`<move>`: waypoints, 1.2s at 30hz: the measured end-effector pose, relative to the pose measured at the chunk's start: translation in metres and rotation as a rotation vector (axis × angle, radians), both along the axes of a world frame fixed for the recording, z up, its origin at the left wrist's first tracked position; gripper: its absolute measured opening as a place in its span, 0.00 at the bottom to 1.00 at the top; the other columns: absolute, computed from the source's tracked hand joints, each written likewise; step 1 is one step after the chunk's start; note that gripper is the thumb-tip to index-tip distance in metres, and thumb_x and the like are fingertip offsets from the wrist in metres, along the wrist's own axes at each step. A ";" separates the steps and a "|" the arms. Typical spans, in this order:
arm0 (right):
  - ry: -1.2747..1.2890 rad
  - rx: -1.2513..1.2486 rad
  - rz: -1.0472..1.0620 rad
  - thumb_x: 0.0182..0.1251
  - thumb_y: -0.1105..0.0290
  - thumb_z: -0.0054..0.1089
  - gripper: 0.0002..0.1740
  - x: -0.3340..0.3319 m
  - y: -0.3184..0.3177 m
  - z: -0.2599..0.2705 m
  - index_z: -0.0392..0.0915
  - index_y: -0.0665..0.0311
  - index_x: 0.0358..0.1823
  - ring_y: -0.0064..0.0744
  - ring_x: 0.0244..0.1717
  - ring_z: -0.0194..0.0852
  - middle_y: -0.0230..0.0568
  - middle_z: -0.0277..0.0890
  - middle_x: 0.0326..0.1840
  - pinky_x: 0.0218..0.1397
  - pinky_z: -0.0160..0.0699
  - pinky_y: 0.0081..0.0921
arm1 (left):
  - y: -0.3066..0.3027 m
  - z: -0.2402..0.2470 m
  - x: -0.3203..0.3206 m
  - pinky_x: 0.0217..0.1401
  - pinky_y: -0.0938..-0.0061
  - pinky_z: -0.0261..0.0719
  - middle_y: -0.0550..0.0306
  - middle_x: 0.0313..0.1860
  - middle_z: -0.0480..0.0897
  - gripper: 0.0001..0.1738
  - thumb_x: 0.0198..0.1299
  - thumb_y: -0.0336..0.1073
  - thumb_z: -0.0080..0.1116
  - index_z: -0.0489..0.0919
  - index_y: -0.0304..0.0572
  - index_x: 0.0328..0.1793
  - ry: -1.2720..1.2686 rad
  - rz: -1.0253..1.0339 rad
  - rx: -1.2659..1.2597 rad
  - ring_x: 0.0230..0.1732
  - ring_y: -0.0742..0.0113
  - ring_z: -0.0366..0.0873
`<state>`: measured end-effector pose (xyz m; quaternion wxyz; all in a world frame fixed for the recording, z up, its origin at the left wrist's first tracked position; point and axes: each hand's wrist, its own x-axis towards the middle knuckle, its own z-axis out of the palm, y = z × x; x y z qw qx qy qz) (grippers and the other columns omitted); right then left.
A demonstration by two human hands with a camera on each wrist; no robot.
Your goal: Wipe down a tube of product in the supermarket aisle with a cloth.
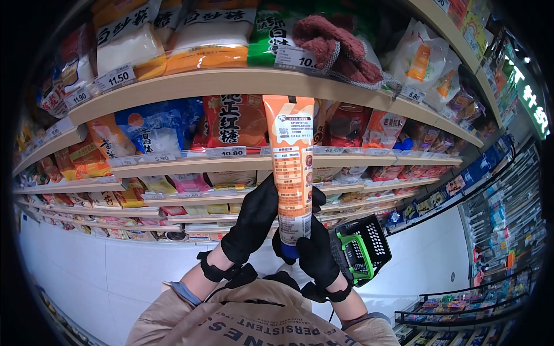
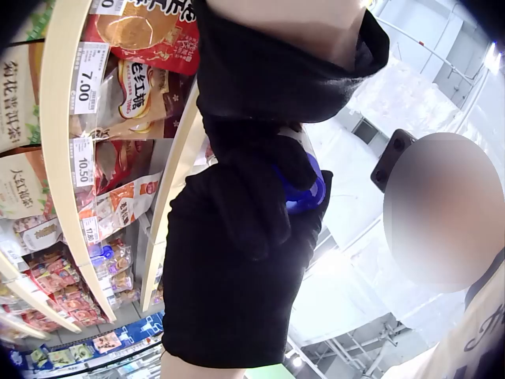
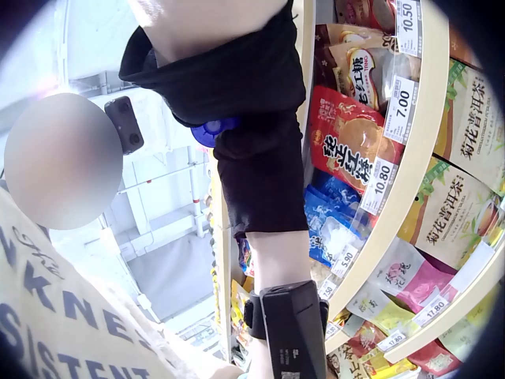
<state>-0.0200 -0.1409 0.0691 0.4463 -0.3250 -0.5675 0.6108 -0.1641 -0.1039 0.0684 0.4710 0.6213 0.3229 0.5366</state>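
An orange and white squeeze tube (image 1: 293, 167) with a blue cap stands upright in the head view, its printed side facing the camera. Both black-gloved hands hold it: the left hand (image 1: 252, 222) grips its left side, and the right hand (image 1: 317, 259) grips its lower right side near the cap. The left wrist view shows the blue cap (image 2: 304, 189) beside the curled fingers of a gloved hand (image 2: 252, 189). From the right wrist, the cap (image 3: 211, 131) shows at the edge of a gloved hand (image 3: 256, 142); most of the tube is hidden there.
Shelves of bagged sugar (image 1: 184, 34) with price labels fill the area ahead. A reddish-brown cloth (image 1: 340, 49) hangs over the top shelf edge. A black basket with a green handle (image 1: 360, 254) stands on the floor at the right. More racks line the right side.
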 end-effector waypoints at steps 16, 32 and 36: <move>-0.112 0.056 -0.011 0.58 0.65 0.53 0.22 0.009 0.001 -0.037 0.64 0.62 0.54 0.17 0.27 0.69 0.32 0.74 0.30 0.28 0.68 0.17 | 0.003 -0.025 0.001 0.61 0.72 0.61 0.55 0.56 0.70 0.25 0.66 0.43 0.38 0.61 0.32 0.62 -0.332 -0.260 -0.198 0.56 0.69 0.66; 0.020 -0.103 -0.163 0.62 0.75 0.46 0.22 -0.019 -0.005 0.012 0.59 0.64 0.59 0.16 0.19 0.63 0.32 0.69 0.27 0.18 0.61 0.16 | 0.019 -0.030 0.001 0.49 0.65 0.73 0.40 0.43 0.75 0.29 0.64 0.53 0.35 0.63 0.30 0.55 -0.485 -0.184 -0.173 0.43 0.54 0.76; 0.000 -0.108 -0.129 0.62 0.76 0.47 0.22 -0.018 -0.003 0.013 0.59 0.65 0.59 0.16 0.23 0.64 0.31 0.70 0.30 0.22 0.64 0.16 | 0.020 -0.028 0.000 0.48 0.66 0.73 0.40 0.43 0.75 0.29 0.64 0.53 0.35 0.63 0.31 0.55 -0.494 -0.196 -0.165 0.42 0.53 0.76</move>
